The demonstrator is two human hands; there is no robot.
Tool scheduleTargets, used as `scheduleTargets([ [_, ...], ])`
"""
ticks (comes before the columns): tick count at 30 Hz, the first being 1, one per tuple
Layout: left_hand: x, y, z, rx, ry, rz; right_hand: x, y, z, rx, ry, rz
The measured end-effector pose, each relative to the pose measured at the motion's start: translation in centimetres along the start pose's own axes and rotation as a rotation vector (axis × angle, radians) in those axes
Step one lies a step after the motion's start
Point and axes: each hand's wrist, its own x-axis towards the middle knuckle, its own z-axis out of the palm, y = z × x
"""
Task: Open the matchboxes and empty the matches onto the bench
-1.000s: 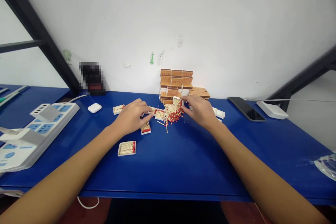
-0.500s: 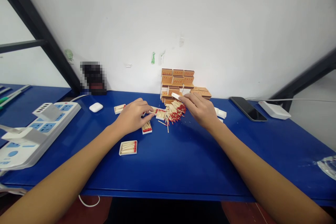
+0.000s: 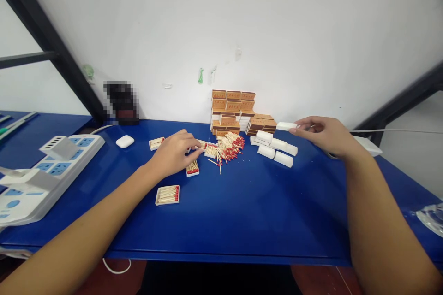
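Note:
My right hand (image 3: 320, 134) is raised over the right side of the table, finger and thumb pinched on a white matchbox tray (image 3: 285, 126). Beneath it lie several white trays (image 3: 284, 159), bottoms up. My left hand (image 3: 177, 151) has its fingertips together beside a tray of matches (image 3: 210, 150); what they pinch, if anything, is too small to make out. A heap of red-tipped matches (image 3: 230, 146) is right of that tray. Other filled trays surround the left hand: one in front (image 3: 192, 168), one behind (image 3: 156, 143) and one nearer me (image 3: 168, 195).
Stacked matchbox covers (image 3: 233, 105) stand against the wall, with more boxes (image 3: 261, 123) beside them. A power strip (image 3: 51, 179) and a white earphone case (image 3: 125, 141) are on the left. A white device (image 3: 368, 146) with a cable lies at the right.
My right hand has moved right, away from the match heap, carrying the white tray over the other white trays. These now show fully. My left hand has stayed in place.

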Motion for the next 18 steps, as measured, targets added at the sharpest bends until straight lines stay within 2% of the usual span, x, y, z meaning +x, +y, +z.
scheduleTargets([
  [4,0.0,0.0,0.0,0.003,0.003,0.001,0.3,1.9,-0.2,-0.072,-0.214,0.024],
  [5,0.0,0.0,0.0,0.004,0.002,-0.002,0.5,2.1,0.0,-0.089,-0.236,0.028],
  [7,0.0,0.0,-0.1,0.009,-0.004,-0.012,0.6,1.5,0.7,-0.116,-0.184,0.016],
  [9,0.0,0.0,-0.1,0.017,-0.014,-0.018,0.3,-0.3,1.9,-0.114,-0.046,-0.058],
  [11,0.0,0.0,-0.1,0.026,-0.026,-0.015,-0.4,-3.3,3.9,-0.064,0.062,-0.188],
  [13,0.0,0.0,-0.2,0.036,-0.033,-0.013,-1.5,-6.7,6.5,0.017,0.023,-0.354],
  [15,0.0,0.0,-0.2,0.042,-0.036,-0.018,-2.7,-9.5,9.2,-0.020,-0.027,-0.546],
  [18,0.0,0.0,-0.1,0.046,-0.014,-0.050,-4.4,-12.1,12.5,-0.088,-0.001,-0.672],
])
